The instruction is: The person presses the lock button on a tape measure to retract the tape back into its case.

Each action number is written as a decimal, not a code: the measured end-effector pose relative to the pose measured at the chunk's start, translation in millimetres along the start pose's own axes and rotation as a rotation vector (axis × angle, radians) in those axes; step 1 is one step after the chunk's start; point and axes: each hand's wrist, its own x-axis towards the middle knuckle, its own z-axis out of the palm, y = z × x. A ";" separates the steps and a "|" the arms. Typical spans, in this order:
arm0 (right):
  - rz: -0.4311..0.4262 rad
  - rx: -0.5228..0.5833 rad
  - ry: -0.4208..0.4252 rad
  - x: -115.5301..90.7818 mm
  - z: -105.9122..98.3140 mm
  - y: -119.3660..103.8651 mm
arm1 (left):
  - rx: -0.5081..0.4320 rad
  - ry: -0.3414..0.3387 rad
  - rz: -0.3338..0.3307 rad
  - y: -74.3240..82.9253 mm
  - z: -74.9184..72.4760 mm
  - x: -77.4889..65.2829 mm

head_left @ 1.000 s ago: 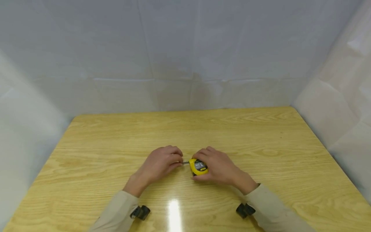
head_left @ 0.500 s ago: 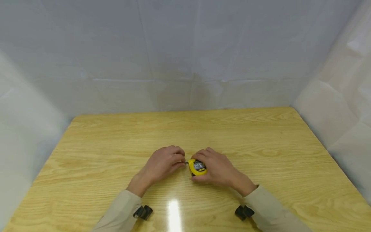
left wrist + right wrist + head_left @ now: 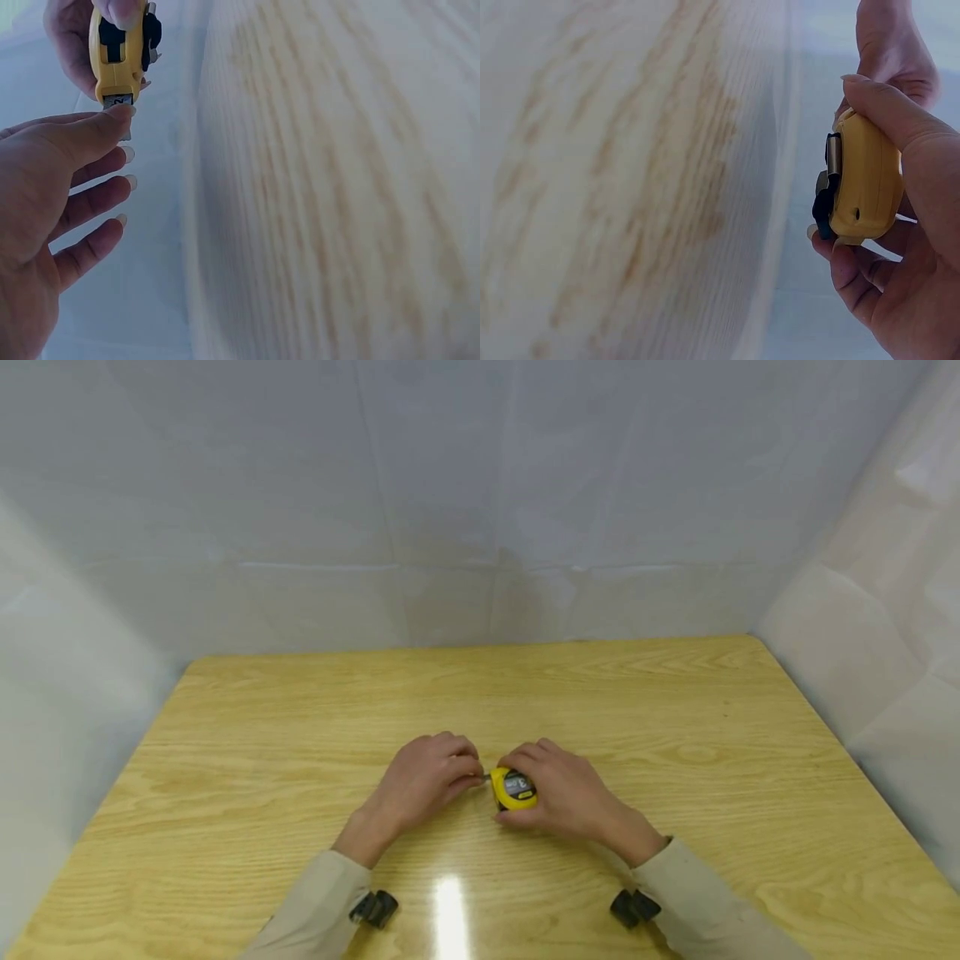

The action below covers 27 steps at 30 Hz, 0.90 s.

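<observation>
A yellow and black tape measure (image 3: 516,788) is gripped in my right hand (image 3: 566,793), above the middle of the table. Its case shows from the side in the right wrist view, with the thumb along the yellow shell (image 3: 870,176) and fingers curled under it. My left hand (image 3: 427,781) pinches the end of the metal tape blade (image 3: 118,100) between thumb and forefinger. Only a short stretch of blade shows between the case mouth and those fingertips. The other left fingers are spread apart in the left wrist view.
The wood-grain table (image 3: 300,710) spreads around both hands. A pale sheet (image 3: 450,527) hangs behind its far edge, and more white sheeting (image 3: 885,635) stands at the right. Black wrist devices (image 3: 375,908) sit at both beige sleeves.
My left hand has moved slightly right toward the tape measure, so the visible stretch of blade is shorter. The right hand holds the case in nearly the same spot.
</observation>
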 end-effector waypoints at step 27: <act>-0.002 -0.046 0.027 -0.7 -3.9 -6.6 | -0.026 0.025 -0.045 7.9 0.0 2.0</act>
